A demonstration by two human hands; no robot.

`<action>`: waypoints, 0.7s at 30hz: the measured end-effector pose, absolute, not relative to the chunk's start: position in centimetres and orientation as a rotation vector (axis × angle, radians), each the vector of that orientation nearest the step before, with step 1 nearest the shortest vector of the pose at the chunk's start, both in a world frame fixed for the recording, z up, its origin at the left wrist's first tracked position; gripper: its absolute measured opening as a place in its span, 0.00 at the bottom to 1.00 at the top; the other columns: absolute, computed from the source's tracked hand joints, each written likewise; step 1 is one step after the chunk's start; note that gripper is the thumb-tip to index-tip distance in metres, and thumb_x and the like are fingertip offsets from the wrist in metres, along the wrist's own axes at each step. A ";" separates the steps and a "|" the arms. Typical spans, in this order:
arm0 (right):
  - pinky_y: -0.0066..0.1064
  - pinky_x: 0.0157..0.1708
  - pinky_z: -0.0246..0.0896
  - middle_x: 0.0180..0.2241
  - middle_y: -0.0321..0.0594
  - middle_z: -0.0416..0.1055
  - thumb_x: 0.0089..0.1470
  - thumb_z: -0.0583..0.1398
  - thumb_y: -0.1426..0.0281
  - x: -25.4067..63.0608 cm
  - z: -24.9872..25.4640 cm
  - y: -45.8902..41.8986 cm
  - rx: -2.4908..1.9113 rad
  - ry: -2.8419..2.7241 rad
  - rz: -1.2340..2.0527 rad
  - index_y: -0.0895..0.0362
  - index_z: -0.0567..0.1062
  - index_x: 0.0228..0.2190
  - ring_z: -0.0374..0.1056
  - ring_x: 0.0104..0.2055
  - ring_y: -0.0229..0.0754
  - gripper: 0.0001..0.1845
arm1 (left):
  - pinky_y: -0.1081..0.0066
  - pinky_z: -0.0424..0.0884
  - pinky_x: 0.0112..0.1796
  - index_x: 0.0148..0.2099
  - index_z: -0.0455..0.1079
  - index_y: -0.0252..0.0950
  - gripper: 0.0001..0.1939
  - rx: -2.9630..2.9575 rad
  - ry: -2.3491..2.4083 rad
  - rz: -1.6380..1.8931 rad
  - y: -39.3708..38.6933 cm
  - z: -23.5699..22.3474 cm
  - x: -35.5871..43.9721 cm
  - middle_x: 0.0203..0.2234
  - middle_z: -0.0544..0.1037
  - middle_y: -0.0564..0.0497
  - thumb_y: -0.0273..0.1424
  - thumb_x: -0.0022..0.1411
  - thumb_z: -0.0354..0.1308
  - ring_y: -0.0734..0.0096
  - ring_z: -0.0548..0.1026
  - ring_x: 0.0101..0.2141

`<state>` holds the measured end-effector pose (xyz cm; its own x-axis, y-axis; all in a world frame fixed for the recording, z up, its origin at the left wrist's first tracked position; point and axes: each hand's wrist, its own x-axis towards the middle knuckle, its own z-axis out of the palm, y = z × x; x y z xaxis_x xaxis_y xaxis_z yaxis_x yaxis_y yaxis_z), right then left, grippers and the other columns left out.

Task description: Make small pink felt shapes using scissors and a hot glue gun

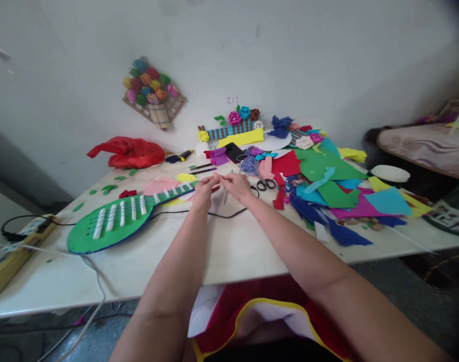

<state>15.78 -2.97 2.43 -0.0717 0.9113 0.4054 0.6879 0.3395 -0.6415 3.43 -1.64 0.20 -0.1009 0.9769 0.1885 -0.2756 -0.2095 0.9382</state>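
My left hand point(203, 192) and my right hand point(235, 187) meet above the middle of the table, both with fingers closed in a pinch. Between the fingertips shows a small pink piece of paper point(216, 177), mostly hidden by the fingers. A green guitar-shaped cutout point(116, 221) with white strips and strings lies left of my left hand, its neck reaching close to it. Pale pink paper point(159, 186) lies beyond that neck. To the right of my right hand rest black-handled scissors point(266, 184). A black cable point(225, 216) crosses the table under my wrists.
Coloured paper sheets and scraps point(338, 193) cover the table's right side. A red plastic bag point(134, 152), pliers-like tool point(179, 157), phone point(234, 152) and blue yarn point(249, 165) lie farther back. A power strip point(21, 251) with cables sits at the left edge. A white bowl point(390, 173) stands right.
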 end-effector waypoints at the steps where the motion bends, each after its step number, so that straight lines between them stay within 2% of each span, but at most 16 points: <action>1: 0.25 0.27 0.51 0.28 0.37 0.75 0.54 0.51 0.54 15.9 2.6 -3.0 -1.403 -1.816 0.398 0.54 0.79 0.28 0.66 0.31 0.36 0.22 | 0.70 0.67 0.35 0.26 0.74 0.35 0.16 1.095 0.943 1.530 -1.6 0.2 3.4 0.24 0.75 0.49 0.42 0.37 0.68 0.70 0.72 0.30; 6: 0.24 0.25 0.49 0.24 0.35 0.72 0.51 0.54 0.55 16.3 3.0 -2.9 -1.367 -1.837 0.492 0.57 0.78 0.26 0.64 0.28 0.35 0.21 | 0.70 0.67 0.34 0.25 0.73 0.34 0.16 1.083 0.968 1.520 -1.6 0.3 3.4 0.23 0.75 0.50 0.42 0.37 0.68 0.71 0.71 0.28; 12: 0.26 0.21 0.43 0.13 0.32 0.57 0.45 0.56 0.53 16.2 2.1 -2.2 -1.278 -1.727 0.679 0.60 0.70 0.14 0.54 0.21 0.32 0.24 | 0.71 0.66 0.34 0.29 0.75 0.34 0.19 1.146 0.972 1.473 -1.4 0.1 3.2 0.24 0.76 0.50 0.43 0.38 0.67 0.71 0.72 0.28; 18: 0.25 0.24 0.50 0.15 0.33 0.62 0.36 0.60 0.61 15.9 1.2 -1.5 -1.099 -1.512 1.000 0.61 0.71 0.16 0.58 0.22 0.33 0.14 | 0.71 0.67 0.32 0.25 0.71 0.33 0.16 1.122 0.965 1.445 -1.7 0.4 3.4 0.20 0.74 0.51 0.39 0.37 0.67 0.72 0.72 0.25; 21: 0.25 0.26 0.53 0.16 0.34 0.65 0.35 0.60 0.65 15.9 1.1 -1.2 -1.088 -1.497 1.050 0.60 0.71 0.16 0.61 0.23 0.34 0.10 | 0.71 0.67 0.31 0.23 0.69 0.33 0.15 1.103 0.988 1.475 -1.8 0.6 3.5 0.18 0.73 0.53 0.37 0.35 0.68 0.74 0.70 0.23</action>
